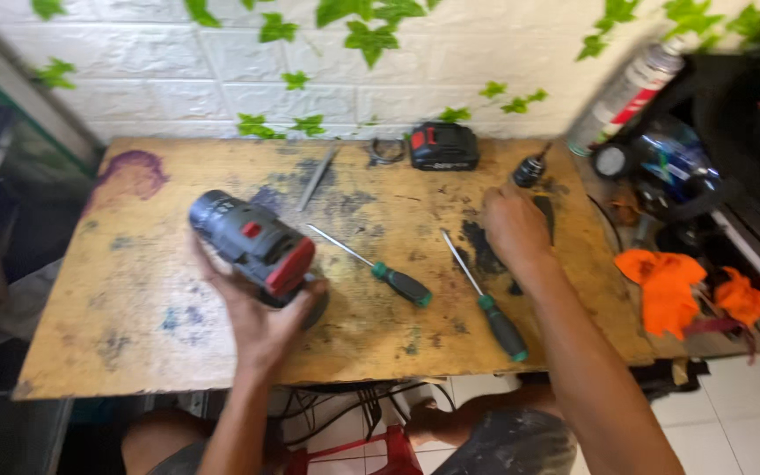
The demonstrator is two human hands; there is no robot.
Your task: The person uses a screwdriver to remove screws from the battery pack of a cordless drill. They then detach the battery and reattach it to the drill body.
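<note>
Near the left-middle of the stained plywood board [134, 343], the left hand [261, 321] wraps its fingers from below around a chunky grey-and-red plastic drill body [252, 246], held just above the wood. Right of it lie two slim steel screwdrivers [371, 264] [485, 295] with dark green-tipped grips, and beyond them the right hand [514, 227] rests palm-down, fingers loosely curled on a flat black piece [545, 215]; whether it grips it cannot be told. Far off sit a boxy black battery [443, 146] with a red catch, a small black chuck [528, 169], a white-and-red spray can [631, 92] and orange rags [666, 286].
</note>
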